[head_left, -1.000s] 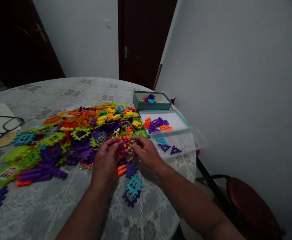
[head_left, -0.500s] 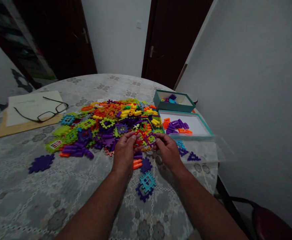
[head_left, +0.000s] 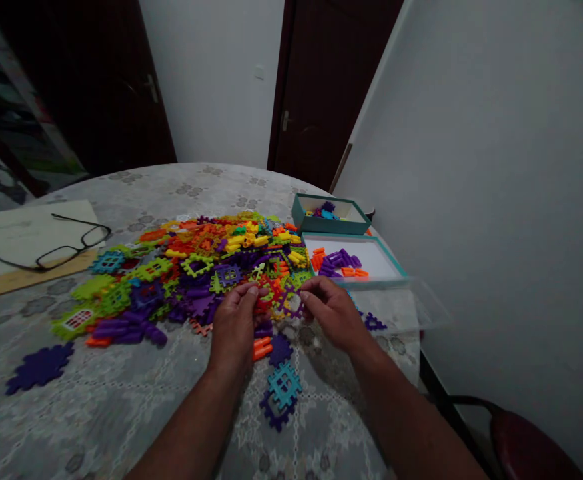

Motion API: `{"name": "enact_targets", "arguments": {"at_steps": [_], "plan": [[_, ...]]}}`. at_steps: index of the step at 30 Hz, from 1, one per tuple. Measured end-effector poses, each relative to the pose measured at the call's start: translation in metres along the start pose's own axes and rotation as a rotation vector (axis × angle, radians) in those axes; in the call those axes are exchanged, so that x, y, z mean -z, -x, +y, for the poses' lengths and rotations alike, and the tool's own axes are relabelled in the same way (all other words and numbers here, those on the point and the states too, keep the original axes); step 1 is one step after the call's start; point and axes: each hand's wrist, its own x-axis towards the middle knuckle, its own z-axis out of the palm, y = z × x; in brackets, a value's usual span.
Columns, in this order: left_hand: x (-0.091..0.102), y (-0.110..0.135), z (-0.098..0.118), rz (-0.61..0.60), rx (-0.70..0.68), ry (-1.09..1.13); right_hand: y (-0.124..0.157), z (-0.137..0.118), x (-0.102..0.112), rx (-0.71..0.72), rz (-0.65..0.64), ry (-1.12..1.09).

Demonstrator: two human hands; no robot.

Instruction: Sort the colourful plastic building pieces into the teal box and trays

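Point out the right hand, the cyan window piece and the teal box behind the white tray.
Right hand [head_left: 332,312]: head view, back of the hand.
Cyan window piece [head_left: 284,385]: head view, crossing of its bars.
Teal box [head_left: 328,225]: head view, front wall.

A desk [head_left: 171,400] with a curved edge is wearing a grey-and-white floral cloth. Beyond and leftward of the left grip [head_left: 234,323], a heap of coloured plastic pieces [head_left: 196,267] is spreading. Farther left of that grip, a dark purple tile [head_left: 40,367] is lying apart, and a brown sheet [head_left: 1,287] is resting beyond it. Nearer than both grips, orange pegs [head_left: 262,348], a small purple tile [head_left: 281,350] and a purple frame piece [head_left: 278,421] are lying between the forearms. Beyond the right grip [head_left: 334,317], a teal-rimmed tray [head_left: 371,253] is lying, and a teal box [head_left: 328,225] is standing behind it.
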Motion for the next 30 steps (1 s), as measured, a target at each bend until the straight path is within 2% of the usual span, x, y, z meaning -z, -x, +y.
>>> {"name": "enact_targets", "arguments": {"at_steps": [3, 5, 7, 9, 12, 14, 16, 18, 21, 24, 26, 27, 28, 30], "plan": [[0.0, 0.001, 0.001, 0.002, 0.021, -0.014, -0.017, -0.013, 0.023, 0.032, -0.063, 0.14], [0.0, 0.001, 0.002, 0.009, 0.03, -0.021, -0.044, -0.017, 0.04, 0.036, -0.048, 0.174], [0.0, 0.001, 0.001, 0.018, 0.033, -0.028, -0.081, -0.016, 0.056, 0.0, 0.028, 0.141], [0.001, 0.001, 0.0, 0.027, 0.037, -0.03, -0.123, -0.013, 0.069, -0.059, 0.176, 0.047], [0.002, 0.0, 0.0, 0.033, 0.041, -0.023, -0.178, -0.009, 0.083, -0.078, 0.32, -0.035], [0.002, 0.0, 0.002, 0.031, 0.047, -0.001, -0.203, -0.008, 0.089, -0.08, 0.387, -0.071], [0.001, 0.0, 0.004, 0.027, 0.058, 0.035, -0.216, -0.006, 0.091, -0.094, 0.423, -0.094], [0.001, 0.0, 0.006, 0.028, 0.07, 0.067, -0.216, -0.005, 0.089, -0.114, 0.411, -0.1], [0.0, 0.0, 0.005, 0.03, 0.076, 0.066, -0.192, -0.001, 0.073, -0.135, 0.301, -0.09], [0.0, -0.001, 0.001, 0.007, 0.052, 0.04, -0.144, 0.0, 0.046, -0.133, 0.065, -0.035], [-0.001, 0.0, 0.0, -0.02, 0.036, 0.026, -0.107, -0.001, 0.026, -0.076, -0.204, 0.091], [-0.001, 0.001, 0.001, -0.039, 0.036, 0.018, -0.089, -0.001, 0.016, -0.03, -0.296, 0.152], [-0.002, 0.003, 0.002, -0.059, 0.042, 0.011, -0.073, -0.002, 0.006, 0.02, -0.355, 0.205], [-0.003, 0.005, 0.005, -0.092, 0.059, -0.001, -0.047, -0.003, -0.009, 0.088, -0.355, 0.244]]}}
